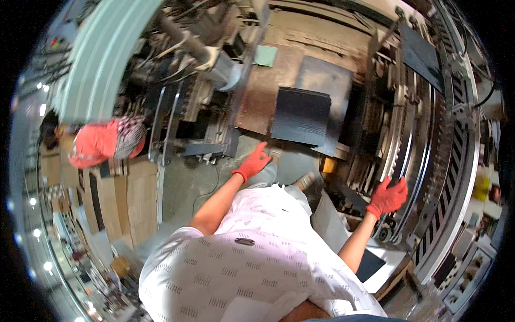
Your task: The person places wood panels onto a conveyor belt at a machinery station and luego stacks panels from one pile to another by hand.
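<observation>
My left hand (253,162), in a red glove, hovers just in front of the worktable's near edge. Its index finger points forward and the other fingers are loosely bent; nothing shows in it. Nearest to it lies a stack of dark square sheets (301,115), placed askew over larger dark grey sheets (326,78). My right hand (387,196), gloved in red too, is out to the right at the metal rails (406,153) of a machine. Its fingers are apart by the rail; whether they touch it is hard to tell.
A pale green square (264,56) lies at the table's far left. Another dark sheet (422,56) rests high on the right machine. More machinery (206,70) stands left. A person in a red top (99,140) is beside brown cardboard (126,201). A white panel (333,220) leans near my right forearm.
</observation>
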`<state>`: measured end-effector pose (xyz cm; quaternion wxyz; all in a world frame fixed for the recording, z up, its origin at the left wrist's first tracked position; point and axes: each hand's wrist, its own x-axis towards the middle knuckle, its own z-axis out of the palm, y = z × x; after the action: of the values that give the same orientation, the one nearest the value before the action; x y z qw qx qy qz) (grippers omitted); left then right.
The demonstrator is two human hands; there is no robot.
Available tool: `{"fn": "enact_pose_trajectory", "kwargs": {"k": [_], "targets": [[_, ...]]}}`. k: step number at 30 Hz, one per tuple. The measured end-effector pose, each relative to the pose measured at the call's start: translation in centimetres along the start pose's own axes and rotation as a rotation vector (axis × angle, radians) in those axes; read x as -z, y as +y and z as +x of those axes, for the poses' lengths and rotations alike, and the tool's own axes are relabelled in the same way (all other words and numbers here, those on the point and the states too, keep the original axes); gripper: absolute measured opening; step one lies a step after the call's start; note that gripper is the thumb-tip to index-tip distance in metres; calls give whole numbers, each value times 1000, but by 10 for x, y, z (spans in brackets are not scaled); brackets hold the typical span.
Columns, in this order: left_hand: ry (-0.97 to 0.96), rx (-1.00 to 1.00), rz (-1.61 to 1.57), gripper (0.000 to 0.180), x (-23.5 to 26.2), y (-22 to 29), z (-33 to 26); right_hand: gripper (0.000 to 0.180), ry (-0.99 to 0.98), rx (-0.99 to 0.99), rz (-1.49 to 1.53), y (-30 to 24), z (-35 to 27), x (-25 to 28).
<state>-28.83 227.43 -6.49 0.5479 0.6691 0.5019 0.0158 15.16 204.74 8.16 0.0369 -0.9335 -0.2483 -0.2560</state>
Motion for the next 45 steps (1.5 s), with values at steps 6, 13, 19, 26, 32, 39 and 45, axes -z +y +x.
{"fn": "enact_pose_trajectory", "kwargs": {"k": [6, 13, 19, 26, 32, 39, 45], "targets": [[277, 30, 145, 80, -20, -41, 114, 60, -588, -81, 350, 30, 34, -18], [631, 56, 330, 53, -55, -64, 267, 47, -536, -29, 258, 36, 34, -33], [429, 238, -164, 45, -34, -60, 285, 53, -574, -146, 368, 33, 35, -32], [330, 125, -364, 40, 2, -119, 304, 45, -549, -105, 392, 29, 37, -28], [-96, 285, 199, 65, 53, -113, 266, 33, -539, -169, 297, 23, 41, -18], [-129, -266, -303, 42, 18, -30, 165, 31, -569, -161, 322, 23, 46, -2], [-250, -651, -35, 77, 5, 93, 147, 28, -113, -286, 456, 19, 32, 15]]}}
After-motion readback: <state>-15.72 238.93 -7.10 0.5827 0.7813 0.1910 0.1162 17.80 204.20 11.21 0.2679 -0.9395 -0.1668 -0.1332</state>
